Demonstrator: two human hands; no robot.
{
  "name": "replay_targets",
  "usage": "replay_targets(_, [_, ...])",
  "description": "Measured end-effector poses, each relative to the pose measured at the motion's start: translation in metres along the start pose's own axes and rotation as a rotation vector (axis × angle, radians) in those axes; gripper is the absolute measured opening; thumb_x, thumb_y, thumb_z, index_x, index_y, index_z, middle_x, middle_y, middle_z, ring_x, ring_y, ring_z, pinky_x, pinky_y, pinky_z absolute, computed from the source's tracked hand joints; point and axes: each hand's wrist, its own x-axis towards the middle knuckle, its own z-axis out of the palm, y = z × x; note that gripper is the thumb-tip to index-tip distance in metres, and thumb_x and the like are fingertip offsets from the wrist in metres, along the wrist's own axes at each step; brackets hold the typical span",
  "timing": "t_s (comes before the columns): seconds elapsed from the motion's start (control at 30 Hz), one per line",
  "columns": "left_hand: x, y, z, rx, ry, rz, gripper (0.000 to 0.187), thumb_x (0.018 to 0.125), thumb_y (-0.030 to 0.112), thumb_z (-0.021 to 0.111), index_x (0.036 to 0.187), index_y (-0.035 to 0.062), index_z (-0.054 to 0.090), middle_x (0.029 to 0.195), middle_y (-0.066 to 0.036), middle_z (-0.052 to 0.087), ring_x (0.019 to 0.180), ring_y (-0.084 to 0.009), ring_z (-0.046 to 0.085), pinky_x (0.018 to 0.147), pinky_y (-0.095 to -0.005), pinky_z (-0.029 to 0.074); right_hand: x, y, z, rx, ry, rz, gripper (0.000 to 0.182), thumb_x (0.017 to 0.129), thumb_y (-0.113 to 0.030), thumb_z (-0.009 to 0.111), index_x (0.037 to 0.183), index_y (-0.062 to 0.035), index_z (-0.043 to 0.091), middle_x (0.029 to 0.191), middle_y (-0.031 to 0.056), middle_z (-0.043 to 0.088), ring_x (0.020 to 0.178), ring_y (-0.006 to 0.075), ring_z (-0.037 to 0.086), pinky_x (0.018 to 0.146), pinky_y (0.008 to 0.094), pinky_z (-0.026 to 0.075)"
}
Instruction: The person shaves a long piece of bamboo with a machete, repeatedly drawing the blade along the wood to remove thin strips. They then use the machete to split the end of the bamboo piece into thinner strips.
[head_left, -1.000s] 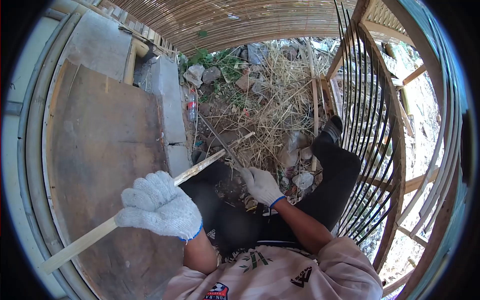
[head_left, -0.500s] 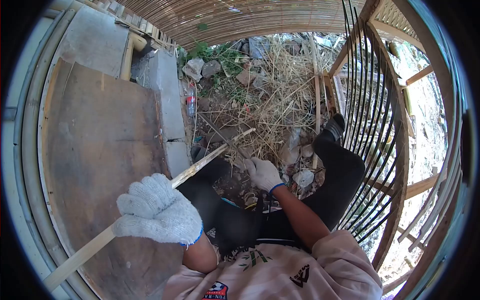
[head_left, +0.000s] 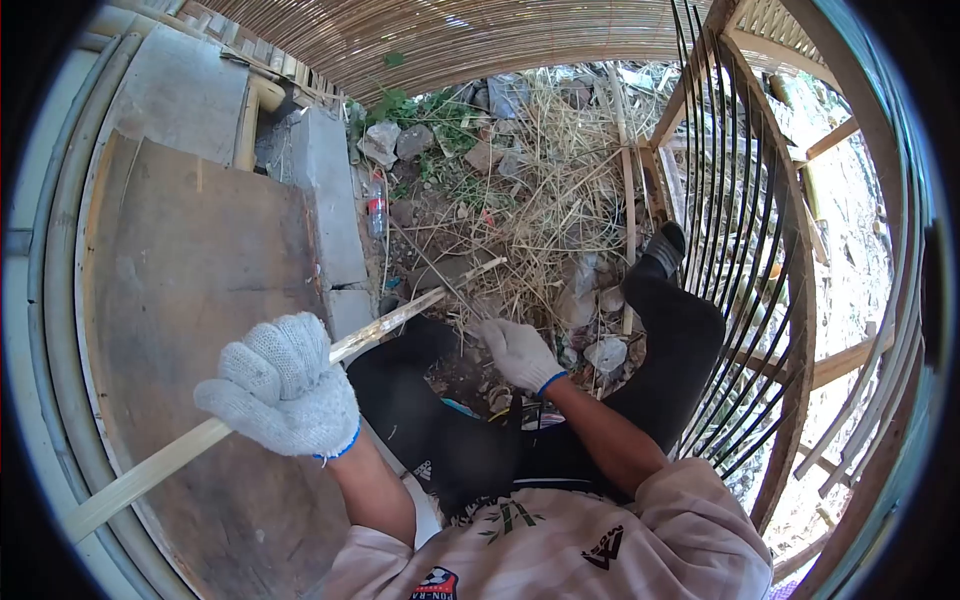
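While gripped in both gloves, long axis: bamboo strip (head_left: pixel 385 325) running on a diagonal, low end out past the left side of the wooden board (head_left: pixel 200 290), high end up over the dry straw litter (head_left: pixel 560 190).

Left hand: left hand (head_left: pixel 280 385), white knit glove, fist wrapped tight around the strip's lower stretch, sitting over the board's right edge.

Right hand: right hand (head_left: pixel 515 350), same kind of glove, closed around what looks like the handle of a thin dark blade (head_left: pixel 425 262); handle itself hidden in the glove, so can't fully confirm the grip.

Hands to each other: well apart, left one lower and nearer the body, right one further out over the ground between the knees.

Blade vs strip: crossing near the strip's upper part, close to the frayed tip (head_left: pixel 490 265). Touching or just above? Can't tell from this angle.

Nearer hand to the tip: right, easily. Left is far back along the strip.

Which way from the body: strip points forward and to the right, away from the chest.

Around it: concrete block (head_left: pixel 330 200) along the board's far edge, small bottle (head_left: pixel 377 208) just beside it, black slatted frame (head_left: pixel 740 260) off on the right by the leg (head_left: pixel 670 340).
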Motion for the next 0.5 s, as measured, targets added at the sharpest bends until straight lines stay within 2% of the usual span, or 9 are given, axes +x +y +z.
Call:
replay_targets(0.07, [0.001,0.001,0.002,0.009,-0.004,0.004,0.060,0.114,0.056,0.032,0.067,0.0187,0.036,0.058,0.001,0.034,0.050,-0.0129,0.026,0.052,-0.0328,0.025,-0.012,-0.036,-0.011,-0.014,-0.032,-0.048,0.056,0.108,-0.052,0.042,0.109,-0.0029,0.070,0.096,0.0274,0.072,0.097,0.0492,0.068,0.088,0.0546,0.053])
replay_targets(0.13, [0.004,0.000,0.002,0.016,-0.015,0.013,0.060,0.114,0.056,0.032,0.067,0.0188,0.036,0.058,0.002,0.034,0.050,-0.0128,0.027,0.053,-0.0328,0.025,-0.009,-0.039,-0.014,-0.027,-0.059,-0.103,0.055,0.108,-0.051,0.044,0.109,-0.0032,0.070,0.096,0.0272,0.072,0.097,0.0489,0.068,0.087,0.0551,0.053])
replay_targets(0.2, [0.003,0.001,0.001,-0.016,0.023,0.007,0.060,0.114,0.056,0.031,0.067,0.0190,0.037,0.058,0.002,0.034,0.050,-0.0128,0.027,0.053,-0.0330,0.027,0.011,-0.001,-0.007,-0.154,-0.018,0.064,0.052,0.108,-0.050,0.046,0.110,-0.0038,0.070,0.095,0.0264,0.073,0.097,0.0484,0.068,0.086,0.0555,0.054])
replay_targets(0.27, [-0.001,0.002,0.004,-0.012,-0.004,0.011,0.060,0.114,0.056,0.030,0.067,0.0189,0.037,0.058,0.002,0.035,0.050,-0.0129,0.028,0.054,-0.0330,0.027,0.037,0.068,-0.002,-0.198,0.022,0.242,0.061,0.109,-0.054,0.039,0.111,-0.0029,0.073,0.098,0.0296,0.073,0.099,0.0489,0.069,0.090,0.0566,0.053])
replay_targets(0.33, [-0.001,-0.001,0.007,-0.012,-0.039,-0.007,0.060,0.114,0.056,0.030,0.068,0.0188,0.037,0.058,0.001,0.035,0.050,-0.0129,0.028,0.054,-0.0329,0.028,0.039,0.077,-0.013,-0.159,-0.008,0.256,0.064,0.109,-0.053,0.041,0.108,0.0026,0.071,0.099,0.0301,0.072,0.100,0.0497,0.068,0.090,0.0534,0.052])
replay_targets(0.43, [-0.006,-0.001,0.012,0.010,0.024,0.023,0.060,0.114,0.056,0.028,0.067,0.0189,0.037,0.059,0.001,0.037,0.050,-0.0131,0.029,0.054,-0.0327,0.028,0.047,0.081,-0.007,-0.051,-0.083,0.365,0.064,0.109,-0.053,0.041,0.108,0.0032,0.070,0.099,0.0307,0.072,0.101,0.0507,0.067,0.091,0.0517,0.052])
replay_targets(0.5, [-0.005,0.000,0.009,0.047,0.032,0.029,0.060,0.114,0.056,0.029,0.067,0.0189,0.037,0.060,0.001,0.038,0.050,-0.0134,0.030,0.053,-0.0324,0.028,0.043,0.063,-0.015,-0.082,-0.059,0.305,0.065,0.109,-0.055,0.039,0.112,0.0019,0.071,0.104,0.0326,0.071,0.105,0.0513,0.066,0.093,0.0530,0.052])
